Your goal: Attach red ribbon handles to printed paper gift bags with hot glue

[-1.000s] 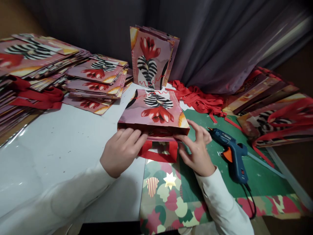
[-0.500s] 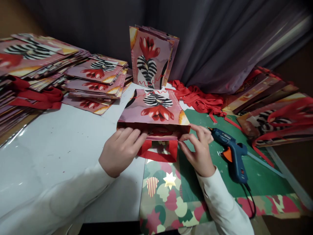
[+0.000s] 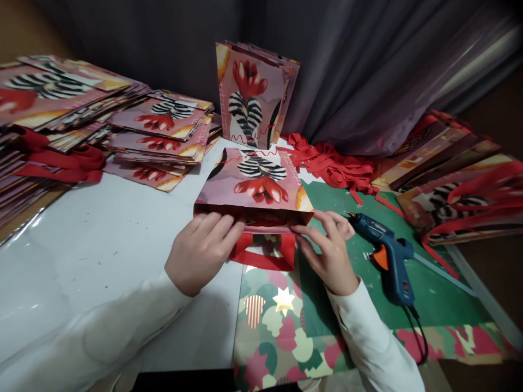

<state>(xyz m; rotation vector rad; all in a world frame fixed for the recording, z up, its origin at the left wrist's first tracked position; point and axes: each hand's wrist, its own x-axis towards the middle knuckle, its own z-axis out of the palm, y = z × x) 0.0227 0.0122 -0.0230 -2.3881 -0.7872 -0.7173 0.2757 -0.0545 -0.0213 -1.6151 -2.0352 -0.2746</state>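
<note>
A pink paper bag (image 3: 253, 182) with a red flower and zebra-striped print lies in the middle, its opening toward me. A red ribbon handle (image 3: 261, 260) loops out from its lower edge. My left hand (image 3: 203, 250) is closed on the left part of the bag's mouth, its fingertips hidden inside. My right hand (image 3: 329, 247) pinches the mouth's right corner between thumb and fingers. Behind it another such bag (image 3: 253, 98) stands upright.
Stacks of flat bags (image 3: 159, 125) lie at the left. Red ribbons (image 3: 330, 166) are heaped behind the green mat (image 3: 441, 294). A blue glue gun (image 3: 392, 261) with its cable rests on the mat. Handled bags (image 3: 469, 196) stand at the right, before dark curtains.
My right hand has shifted slightly left along with the bag's right edge. The left hand has hardly moved.
</note>
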